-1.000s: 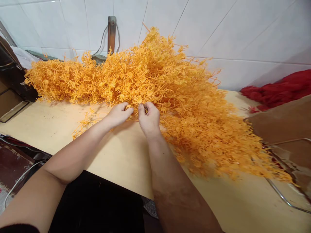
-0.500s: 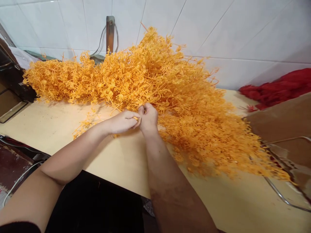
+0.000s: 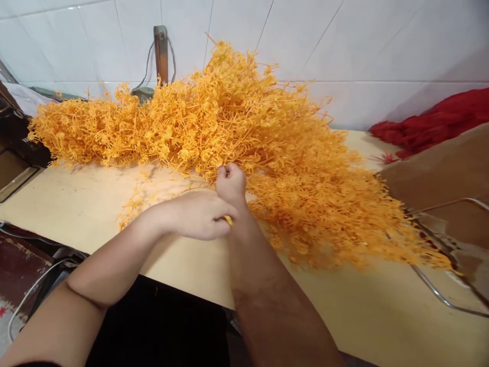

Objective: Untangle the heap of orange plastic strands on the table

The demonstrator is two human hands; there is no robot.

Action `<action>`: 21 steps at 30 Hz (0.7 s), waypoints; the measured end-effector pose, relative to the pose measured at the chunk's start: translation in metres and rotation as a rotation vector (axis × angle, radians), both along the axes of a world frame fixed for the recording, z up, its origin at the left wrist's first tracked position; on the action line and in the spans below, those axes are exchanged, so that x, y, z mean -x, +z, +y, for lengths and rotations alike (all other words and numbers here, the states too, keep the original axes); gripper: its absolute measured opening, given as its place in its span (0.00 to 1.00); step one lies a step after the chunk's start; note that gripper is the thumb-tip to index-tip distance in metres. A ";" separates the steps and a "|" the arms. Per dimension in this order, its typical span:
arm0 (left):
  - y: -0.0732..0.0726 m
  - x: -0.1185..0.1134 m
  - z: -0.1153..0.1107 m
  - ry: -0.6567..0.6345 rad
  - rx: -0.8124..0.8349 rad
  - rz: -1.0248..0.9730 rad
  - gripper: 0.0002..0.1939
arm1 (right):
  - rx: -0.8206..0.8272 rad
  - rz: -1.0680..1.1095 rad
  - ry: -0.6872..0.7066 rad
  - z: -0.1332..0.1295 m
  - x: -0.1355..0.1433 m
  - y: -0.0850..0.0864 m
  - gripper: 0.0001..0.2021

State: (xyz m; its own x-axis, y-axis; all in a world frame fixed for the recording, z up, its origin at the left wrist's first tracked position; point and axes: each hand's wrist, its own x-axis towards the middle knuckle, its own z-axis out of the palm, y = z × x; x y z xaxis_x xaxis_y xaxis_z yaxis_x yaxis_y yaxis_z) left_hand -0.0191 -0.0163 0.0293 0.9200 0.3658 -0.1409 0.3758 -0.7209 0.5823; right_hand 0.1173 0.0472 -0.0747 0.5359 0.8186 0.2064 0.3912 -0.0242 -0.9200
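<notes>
Nearest, dark cloth (image 3: 153, 329) lies below the straight edge of the table (image 3: 336, 316), whose top is flat, smooth and pale yellow. The left hand (image 3: 198, 216) is palm down, its fingers curled and closed with the thumb on a small orange bit (image 3: 228, 219), of which only a rounded tip shows; this hand lies across the right wrist, apart from the bunch. Just beyond, the right hand (image 3: 231, 181) is clenched, thumb and curled forefinger close together at the near edge of the bunch (image 3: 214, 122); whether a stem is gripped inside cannot be told.

The bunch spans the table, narrow at its left end, peaked at the middle and fanning broadly towards the right and the near side. Its texture is dense and tangled: thin, wiry orange stems with small, spidery heads. A loose sprig (image 3: 130, 201) of like form lies on the table, beyond the left forearm. At right are a bent, shiny metal rod (image 3: 435, 293) and a creased brown sheet (image 3: 443, 178), with soft, bulky red material (image 3: 431, 122) beyond. Behind the bunch, an upright, rusty strip (image 3: 161, 56) stands before the glossy white tiled wall (image 3: 305, 35).
</notes>
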 end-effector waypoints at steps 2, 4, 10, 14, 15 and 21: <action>-0.008 0.004 0.010 0.147 -0.271 0.141 0.07 | 0.007 -0.008 0.014 0.000 0.001 0.000 0.17; -0.013 0.015 0.021 0.239 -0.386 0.265 0.11 | 0.020 -0.005 0.030 0.000 0.003 0.001 0.17; -0.020 0.045 0.031 0.420 -0.432 0.429 0.30 | 0.036 0.008 0.083 0.001 0.006 0.001 0.16; -0.034 0.039 0.028 0.371 -0.459 0.507 0.27 | 0.039 0.025 0.095 0.003 0.006 -0.002 0.15; -0.037 0.038 0.028 0.366 -0.476 0.526 0.24 | 0.037 0.030 0.095 0.003 0.006 -0.002 0.15; -0.033 0.045 0.027 0.315 -0.478 0.452 0.19 | 0.013 0.017 0.103 0.003 0.007 -0.004 0.15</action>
State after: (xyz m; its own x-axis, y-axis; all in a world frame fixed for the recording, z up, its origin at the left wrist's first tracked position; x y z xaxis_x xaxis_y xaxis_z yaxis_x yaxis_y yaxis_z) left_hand -0.0637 0.0112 -0.0038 0.6504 0.7205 -0.2404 0.7368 -0.6754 -0.0306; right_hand 0.1106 0.0504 -0.0791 0.4519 0.8723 0.1866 0.3763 0.0032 -0.9265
